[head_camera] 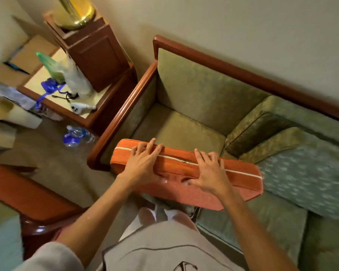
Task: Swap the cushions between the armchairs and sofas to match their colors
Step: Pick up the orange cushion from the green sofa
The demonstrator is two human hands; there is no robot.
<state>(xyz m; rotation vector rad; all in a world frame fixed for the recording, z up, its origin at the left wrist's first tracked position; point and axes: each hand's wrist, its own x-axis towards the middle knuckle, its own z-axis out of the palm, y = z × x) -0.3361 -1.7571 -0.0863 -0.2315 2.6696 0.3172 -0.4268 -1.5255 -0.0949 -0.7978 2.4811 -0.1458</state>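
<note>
Side table clutter and floor beside the wall.
On the wooden side table (98,116): a tall wooden box (94,53) at the far corner by the wall, topped by a shiny brass base (76,12); a white and green plastic bag (67,73) leaning against the box; blue ribbon (49,85) near the left edge; a white controller (80,109) by the near edge. On the carpet (63,169) just beside the table's near corner, a crushed plastic bottle (77,135). Cardboard boxes (25,61) further left, blurred.

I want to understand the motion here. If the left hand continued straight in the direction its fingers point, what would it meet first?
The left hand grips the orange cushion, fingers pointing over its zipper edge. Straight on, it would probably meet the green sofa first, at the bare seat or the backrest; depth is unclear.
</note>
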